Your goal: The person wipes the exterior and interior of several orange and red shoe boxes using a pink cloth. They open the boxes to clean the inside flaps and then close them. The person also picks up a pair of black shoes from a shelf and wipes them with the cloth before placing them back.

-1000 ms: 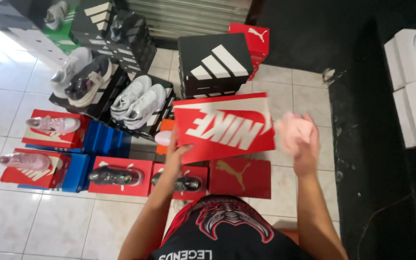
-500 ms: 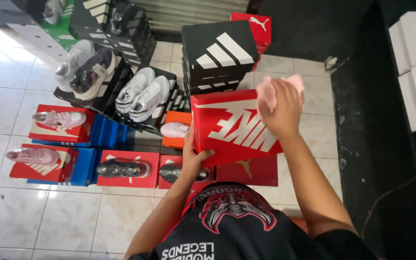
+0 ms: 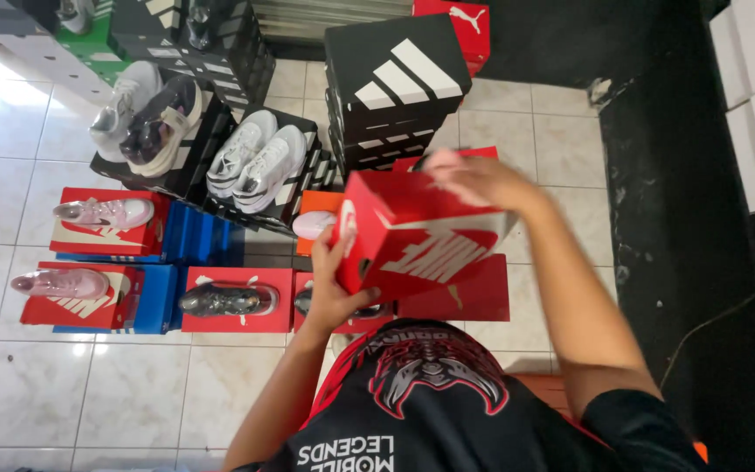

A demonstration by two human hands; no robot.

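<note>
At the far left, two pink shoes [image 3: 105, 211] lay on red boxes [image 3: 98, 234] stacked over blue ones on the tiled floor [image 3: 54, 393]. Beside them a dark shoe [image 3: 227, 299] rested on another red box, with white sneakers [image 3: 255, 162] on black boxes [image 3: 220, 188] behind. In the middle, the left hand [image 3: 335, 293] gripped the near end of a red shoebox [image 3: 417, 234], fingers curled around its lower corner, holding it tilted above the display. The right hand [image 3: 474, 179], blurred, lay over the box's far top edge, fingers apparently bent down onto it. A black striped box [image 3: 395, 74] stood behind.
</note>
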